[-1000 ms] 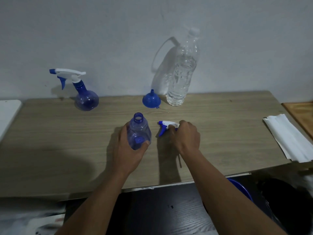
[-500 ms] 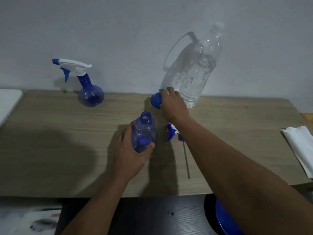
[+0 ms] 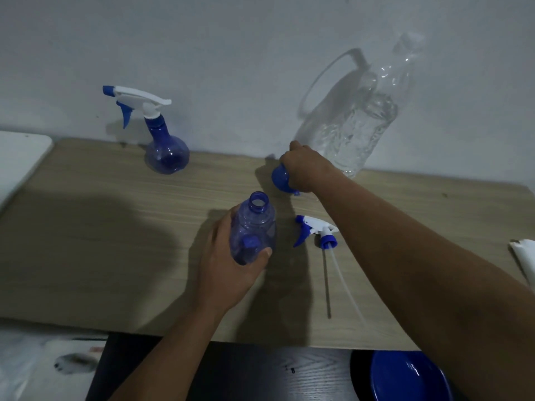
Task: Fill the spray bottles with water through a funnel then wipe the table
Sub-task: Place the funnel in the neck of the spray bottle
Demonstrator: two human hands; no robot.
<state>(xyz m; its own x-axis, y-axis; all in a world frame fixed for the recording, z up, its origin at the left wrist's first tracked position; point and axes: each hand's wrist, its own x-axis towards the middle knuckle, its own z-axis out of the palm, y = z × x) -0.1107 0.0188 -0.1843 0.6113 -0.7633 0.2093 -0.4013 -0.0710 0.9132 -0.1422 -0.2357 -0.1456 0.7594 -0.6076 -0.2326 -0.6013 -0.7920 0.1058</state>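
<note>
My left hand (image 3: 228, 264) grips an uncapped blue spray bottle (image 3: 253, 227) standing on the wooden table (image 3: 115, 241), its mouth open upward. My right hand (image 3: 304, 166) grips the blue funnel (image 3: 280, 179) further back, just left of the large clear water bottle (image 3: 362, 120); most of the funnel is hidden under my fingers. The removed white and blue trigger head (image 3: 314, 230) lies on the table to the right of the open bottle, its thin tube pointing toward me. A second blue spray bottle (image 3: 165, 149) with its trigger head on stands at the back left.
A folded white cloth (image 3: 524, 259) lies at the table's right edge. A white surface (image 3: 20, 157) adjoins the table on the left. A blue basin (image 3: 408, 377) sits below the table's front edge at the right.
My right hand let go of the trigger head on the table, reached back and closed around the funnel. My left hand kept its hold on the open bottle.
</note>
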